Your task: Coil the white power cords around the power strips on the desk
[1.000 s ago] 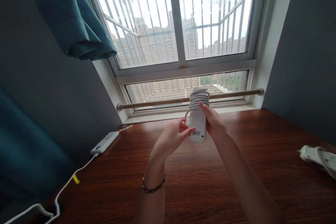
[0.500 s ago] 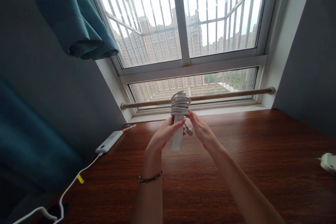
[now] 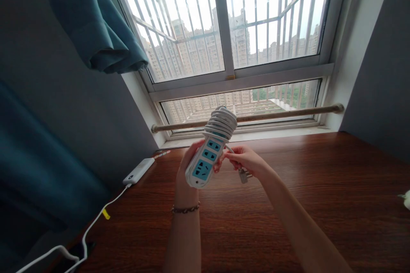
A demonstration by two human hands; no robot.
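My left hand (image 3: 186, 166) grips a white power strip (image 3: 205, 163) with blue sockets from behind, holding it tilted above the wooden table (image 3: 288, 204). Its white cord (image 3: 221, 122) is wound in several coils around the strip's upper end. My right hand (image 3: 248, 161) pinches the loose end of the cord just right of the strip, and the plug (image 3: 242, 175) hangs below its fingers.
A white power bank (image 3: 139, 170) lies at the table's back left, with a white cable (image 3: 92, 228) running off the front left edge. A wooden rod (image 3: 256, 116) spans the window sill. A teal curtain (image 3: 96, 25) hangs at upper left. A white object (image 3: 405, 199) shows at the right edge.
The power strip has been turned so its blue socket face shows and tilted to the right. My right hand has pulled the plug end down and to the right, away from the coils.
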